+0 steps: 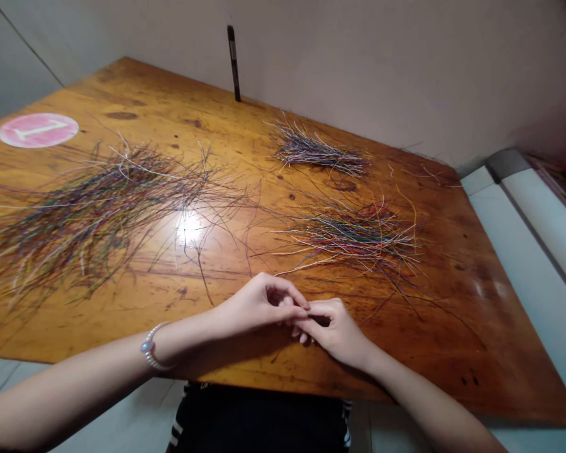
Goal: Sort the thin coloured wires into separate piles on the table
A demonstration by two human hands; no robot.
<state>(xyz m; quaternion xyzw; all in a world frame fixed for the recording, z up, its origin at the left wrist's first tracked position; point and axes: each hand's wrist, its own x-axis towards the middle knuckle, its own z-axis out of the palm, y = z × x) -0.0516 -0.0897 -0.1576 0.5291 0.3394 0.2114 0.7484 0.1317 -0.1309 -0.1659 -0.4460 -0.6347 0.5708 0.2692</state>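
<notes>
My left hand point(268, 303) and my right hand point(332, 327) meet at the fingertips above the near edge of the wooden table point(236, 352). Thumb and forefinger are pinched together on each hand. Whatever lies between the fingertips is too small to make out. Beyond my right hand is a pile of multicoloured thin wires point(358, 233). A larger spread of long coloured wires point(99, 207) covers the left side. Farther back sits a smaller bundle of mostly pale and dark wires point(321, 151).
A black pen point(234, 63) stands upright at the table's back edge by the wall. A pink oval marker with a number point(38, 130) lies at the far left. White panels point(523, 233) adjoin the right edge. Loose strands trail between the piles.
</notes>
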